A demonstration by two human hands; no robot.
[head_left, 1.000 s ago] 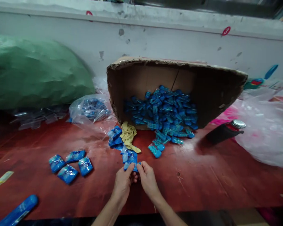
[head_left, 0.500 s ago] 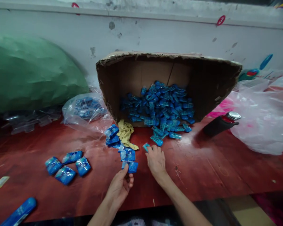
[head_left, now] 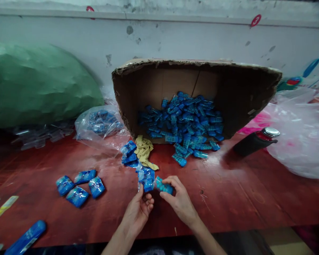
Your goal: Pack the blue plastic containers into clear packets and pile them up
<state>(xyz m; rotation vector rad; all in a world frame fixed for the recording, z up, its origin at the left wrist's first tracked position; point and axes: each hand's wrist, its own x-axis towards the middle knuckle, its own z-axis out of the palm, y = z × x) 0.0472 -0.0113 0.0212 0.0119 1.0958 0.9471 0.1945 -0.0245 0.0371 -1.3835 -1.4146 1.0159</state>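
My left hand [head_left: 137, 209] is closed, thumb on top, on the near end of a chain of blue printed plastic packets [head_left: 146, 176]. My right hand [head_left: 183, 202] pinches a small clear tube [head_left: 162, 185] with a blue end and light-blue bead-like pieces inside. The tube lies just right of the nearest packet, and I cannot tell whether they touch. A crumpled yellow cloth [head_left: 144, 150] rests beside the farther packets. Beyond my hands, many similar tubes [head_left: 186, 117] spill out of a cardboard box [head_left: 255, 88] tipped on its side.
Several plump blue packets [head_left: 77, 197] lie at the left on the red table [head_left: 236, 198]. A dark bottle [head_left: 252, 142] leans at the right by white plastic bags [head_left: 300, 148]. A clear bag [head_left: 99, 122], a green sack [head_left: 42, 88] and a blue stick-shaped object [head_left: 26, 239] are also left.
My right hand has drawn the tube nearer to me and turned it beside the packet end. The left hand keeps its grip on the packets. The view has shifted slightly.
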